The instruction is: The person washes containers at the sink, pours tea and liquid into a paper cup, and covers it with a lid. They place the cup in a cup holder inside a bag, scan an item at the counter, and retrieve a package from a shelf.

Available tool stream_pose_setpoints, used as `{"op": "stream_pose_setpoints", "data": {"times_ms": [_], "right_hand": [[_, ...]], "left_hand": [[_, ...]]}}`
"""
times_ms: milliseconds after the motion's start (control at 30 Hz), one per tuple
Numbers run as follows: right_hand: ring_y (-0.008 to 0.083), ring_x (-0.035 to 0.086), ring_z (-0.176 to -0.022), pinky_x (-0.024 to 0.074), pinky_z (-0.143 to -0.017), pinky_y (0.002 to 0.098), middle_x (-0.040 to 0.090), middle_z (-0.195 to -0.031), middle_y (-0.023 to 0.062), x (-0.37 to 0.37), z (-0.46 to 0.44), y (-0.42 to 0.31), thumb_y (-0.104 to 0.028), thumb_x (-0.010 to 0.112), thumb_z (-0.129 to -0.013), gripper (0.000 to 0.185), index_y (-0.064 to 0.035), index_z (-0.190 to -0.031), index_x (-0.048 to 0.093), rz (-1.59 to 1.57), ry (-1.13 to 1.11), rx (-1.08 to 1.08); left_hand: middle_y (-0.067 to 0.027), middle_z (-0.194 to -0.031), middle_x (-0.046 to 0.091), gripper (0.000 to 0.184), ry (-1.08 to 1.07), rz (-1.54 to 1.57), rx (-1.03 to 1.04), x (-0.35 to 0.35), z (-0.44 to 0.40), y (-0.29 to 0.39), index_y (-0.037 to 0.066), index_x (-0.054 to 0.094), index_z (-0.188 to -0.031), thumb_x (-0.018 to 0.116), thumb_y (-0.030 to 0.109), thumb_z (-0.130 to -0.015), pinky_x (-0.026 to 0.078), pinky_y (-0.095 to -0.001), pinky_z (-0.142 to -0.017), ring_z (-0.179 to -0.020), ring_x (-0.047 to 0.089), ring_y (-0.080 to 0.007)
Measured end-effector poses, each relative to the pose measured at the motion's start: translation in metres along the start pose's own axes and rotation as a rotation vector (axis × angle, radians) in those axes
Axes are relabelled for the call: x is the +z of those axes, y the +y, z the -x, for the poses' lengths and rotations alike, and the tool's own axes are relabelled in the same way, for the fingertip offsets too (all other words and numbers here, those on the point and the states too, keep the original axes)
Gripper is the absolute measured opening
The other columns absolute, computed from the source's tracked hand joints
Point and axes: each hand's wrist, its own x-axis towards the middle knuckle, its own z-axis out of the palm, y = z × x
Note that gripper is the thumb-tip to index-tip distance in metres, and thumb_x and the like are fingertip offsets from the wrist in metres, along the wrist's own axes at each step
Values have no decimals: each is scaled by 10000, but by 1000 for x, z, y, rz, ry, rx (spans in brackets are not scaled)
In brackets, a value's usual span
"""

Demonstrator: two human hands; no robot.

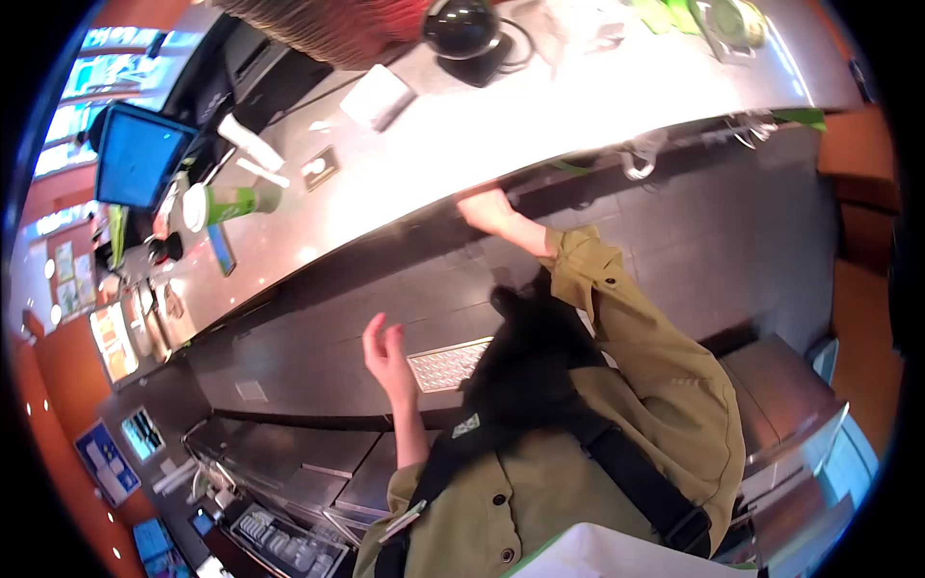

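Observation:
My left hand [386, 359] hangs over the dark floor with its thumb and fingers apart and nothing in it. My right hand [489, 209] reaches to the underside of the bright counter's [414, 164] front edge. Its fingers disappear beneath that edge, so what they touch is hidden. A black apron [530, 356] covers part of my olive-coloured shirt between the two arms.
On the counter stand a green and white paper cup [228, 204], a white box [377, 97], a black round-topped device [462, 29] and a blue-lit screen [143, 154]. White cables [638, 162] hang below the edge. A metal floor grate [448, 365] lies underfoot. Steel units [332, 453] stand behind me.

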Motion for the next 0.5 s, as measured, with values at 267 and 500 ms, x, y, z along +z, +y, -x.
{"op": "stream_pose_setpoints", "data": {"times_ms": [267, 500], "right_hand": [[356, 573, -752, 461, -688, 434, 586, -768, 198, 47, -19, -14, -141, 541, -686, 184, 9, -774, 599, 179, 14, -180], [353, 575, -729, 462, -667, 435, 582, -742, 194, 19, 1, 4, -149, 541, -693, 174, 2, -761, 595, 80, -87, -45]], "left_hand": [[-80, -984, 563, 252, 31, 41, -173, -28, 46, -17, -24, 504, -1085, 499, 63, -849, 438, -256, -769, -869, 553, -138], [-67, -970, 563, 232, -81, 160, -286, -35, 55, -35, -9, 517, -1070, 498, 81, -858, 429, -250, -782, -889, 545, -129]]}}
